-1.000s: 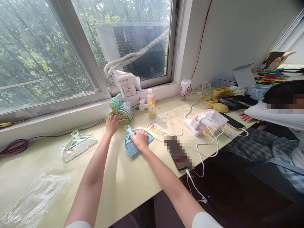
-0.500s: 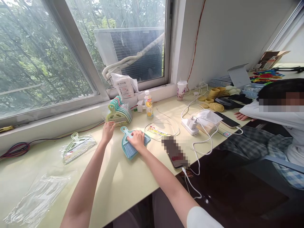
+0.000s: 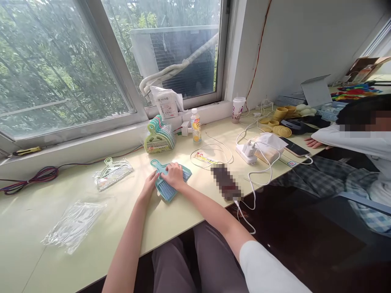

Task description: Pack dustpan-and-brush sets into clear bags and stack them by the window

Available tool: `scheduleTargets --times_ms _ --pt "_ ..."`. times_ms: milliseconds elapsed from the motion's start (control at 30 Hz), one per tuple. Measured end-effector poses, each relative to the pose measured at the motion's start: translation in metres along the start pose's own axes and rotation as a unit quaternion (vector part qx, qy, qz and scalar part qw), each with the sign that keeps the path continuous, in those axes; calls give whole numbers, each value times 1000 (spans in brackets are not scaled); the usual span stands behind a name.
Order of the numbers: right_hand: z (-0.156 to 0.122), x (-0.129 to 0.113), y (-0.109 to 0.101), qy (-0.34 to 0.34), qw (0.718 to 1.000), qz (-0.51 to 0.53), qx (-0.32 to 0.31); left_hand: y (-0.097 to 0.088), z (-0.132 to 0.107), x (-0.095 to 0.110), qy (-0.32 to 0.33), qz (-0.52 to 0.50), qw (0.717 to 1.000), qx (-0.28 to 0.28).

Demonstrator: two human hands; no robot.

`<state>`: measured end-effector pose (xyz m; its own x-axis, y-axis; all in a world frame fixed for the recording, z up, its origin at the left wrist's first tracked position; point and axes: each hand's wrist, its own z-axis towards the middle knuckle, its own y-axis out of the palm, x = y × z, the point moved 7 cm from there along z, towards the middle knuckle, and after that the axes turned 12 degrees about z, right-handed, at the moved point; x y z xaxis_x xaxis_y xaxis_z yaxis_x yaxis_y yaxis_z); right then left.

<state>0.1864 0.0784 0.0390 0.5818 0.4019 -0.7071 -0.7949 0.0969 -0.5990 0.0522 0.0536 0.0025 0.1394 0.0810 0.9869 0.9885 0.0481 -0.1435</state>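
On the table in front of me lies a light blue dustpan and brush set (image 3: 169, 194), its looped handle pointing away to the upper left. My right hand (image 3: 173, 176) is closed over the middle of the set from above, fingers curled on it. At the left edge of the set, my left hand (image 3: 150, 183) grips it near the base of the handle; its fingertips are partly hidden. Behind stands a row of several similar dustpan sets (image 3: 159, 140) in green, teal and pink, the front one in a clear wrapper. Another wrapped set (image 3: 113, 174) lies to the left.
Clear plastic bags (image 3: 75, 224) lie at the left. To the right are a paper label (image 3: 204, 158), a thin cable, a phone (image 3: 226, 183) and a power strip (image 3: 246, 154). A drink bottle (image 3: 196, 126) stands behind. Another person's arm (image 3: 332, 138) rests at the far right.
My left hand has come from the row of dustpan sets down to the left edge of the blue set. My right hand stays on it. The camera view has shifted slightly.
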Motion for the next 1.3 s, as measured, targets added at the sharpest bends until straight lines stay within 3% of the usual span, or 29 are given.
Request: scheduleTargets --times_ms 100,333,400,467,533,600,667,800,1067,1300 --pt "7 1 -2 1 1000 -1 -1 6 -5 1 -6 -17 1000 -25" --pt "23 12 -11 88 991 90 -34 1 11 7 55 36 998 12" --pt "28 16 -18 110 975 183 -63 -13 17 4 55 69 995 45" --pt "33 18 -28 106 945 297 -85 -38 19 -2 42 106 988 102" --pt "37 22 -47 89 935 340 -56 -63 19 -5 39 134 981 137" --pt "38 32 -67 92 961 260 18 -82 16 -8 38 145 979 138" --pt "34 40 -81 100 985 112 80 -92 13 -9 35 149 979 134" --pt "29 48 -77 92 990 -80 68 -95 9 -7 26 201 969 142" --pt "28 66 -56 103 981 -166 8 -95 10 -4 36 422 886 190" --pt "26 49 -66 82 988 -117 51 -95 9 -7 26 379 897 224"
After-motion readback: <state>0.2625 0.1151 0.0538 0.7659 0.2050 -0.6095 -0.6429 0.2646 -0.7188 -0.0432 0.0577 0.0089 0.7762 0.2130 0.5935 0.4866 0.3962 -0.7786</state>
